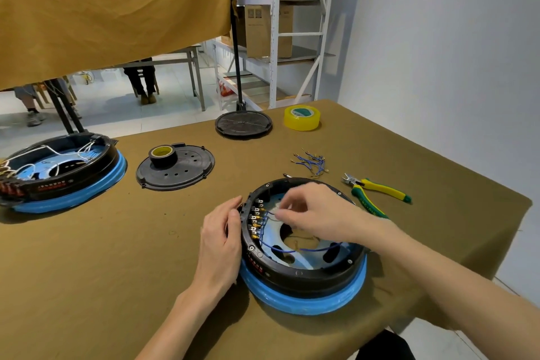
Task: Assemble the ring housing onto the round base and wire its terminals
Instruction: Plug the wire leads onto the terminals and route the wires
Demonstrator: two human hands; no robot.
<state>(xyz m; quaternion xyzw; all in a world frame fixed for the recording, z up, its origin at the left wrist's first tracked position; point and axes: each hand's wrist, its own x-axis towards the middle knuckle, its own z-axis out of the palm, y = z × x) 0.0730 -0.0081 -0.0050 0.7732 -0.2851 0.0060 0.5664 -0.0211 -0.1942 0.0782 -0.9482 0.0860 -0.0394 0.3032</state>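
The ring housing [304, 267], a black ring, sits on the blue round base [304, 299] on the olive-covered table [117, 272], directly between the two hands. The left hand [220, 242] lies against the outer left wall of the ring, fingers straight and close together, pressing flat on the rim just outside the row of terminals [254, 221]; it grips nothing. The right hand [315, 215] reaches over the ring from the right, its fingers curled inward and its fingertips [279, 216] pinched together just beside the terminals; the hand is blurred, so I cannot tell for sure what it pinches, though thin blue wires [292, 249] run from the terminals across the inside of the ring beneath it. Just beyond the right hand lies a loose bundle of short blue wires with metal ends [311, 162], and to its right, near the forearm, lie green-and-yellow cutters [377, 185]. Further beyond the right hand stand a roll of yellow tape [301, 117] and a black round stand foot [243, 123]. Beyond the left hand a black perforated disc [187, 172] carries a roll of black tape [163, 156], and well to the left of it sits a second black ring on a blue base [62, 181], with white wires inside.
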